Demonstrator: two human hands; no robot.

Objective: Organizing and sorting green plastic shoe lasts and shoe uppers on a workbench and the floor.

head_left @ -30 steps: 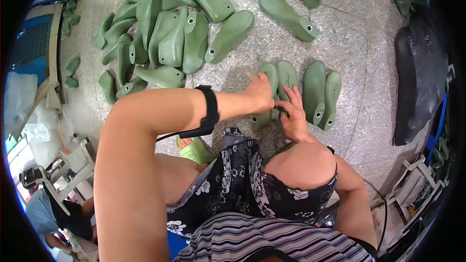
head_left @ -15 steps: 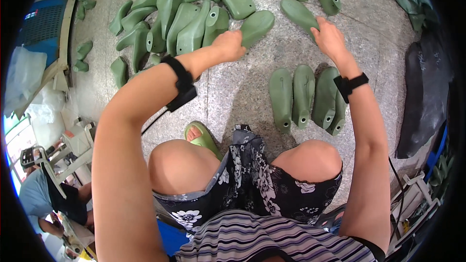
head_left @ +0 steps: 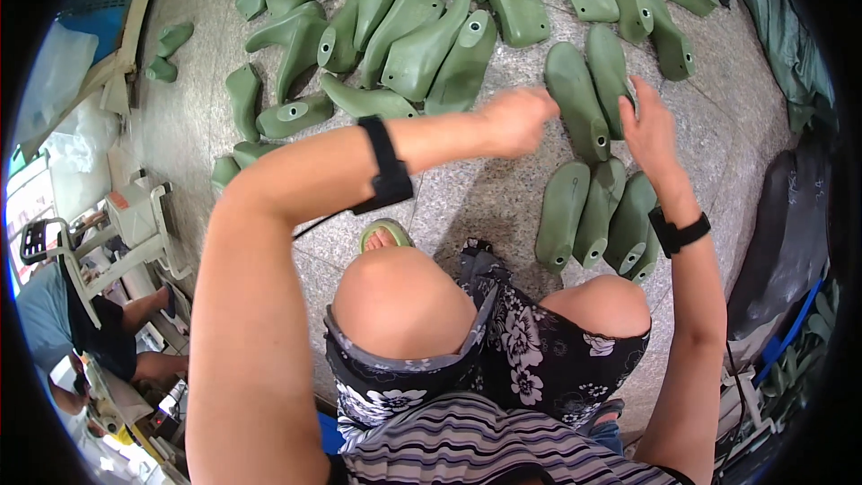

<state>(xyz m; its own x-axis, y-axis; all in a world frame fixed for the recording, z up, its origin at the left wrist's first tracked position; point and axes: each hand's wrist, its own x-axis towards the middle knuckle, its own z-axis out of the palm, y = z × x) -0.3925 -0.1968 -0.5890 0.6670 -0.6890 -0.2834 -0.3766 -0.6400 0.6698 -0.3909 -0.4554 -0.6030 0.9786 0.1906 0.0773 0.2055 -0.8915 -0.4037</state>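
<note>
Left hand (head_left: pixel 516 117), right hand (head_left: pixel 648 121) touch green shoe lasts (head_left: pixel 588 94)

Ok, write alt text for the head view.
A seated person's left hand and right hand set down two green shoe forms on a stone floor, above a row of four more; a pile lies farther off.

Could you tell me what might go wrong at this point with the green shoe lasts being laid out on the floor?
1. The left hand and right hand are placing two green plastic shoe lasts just above a neat row of four lasts; a nudge could knock that row askew.
2. The loose heap of lasts lies close by on the speckled stone floor, so sorted and unsorted pieces might mix.
</note>
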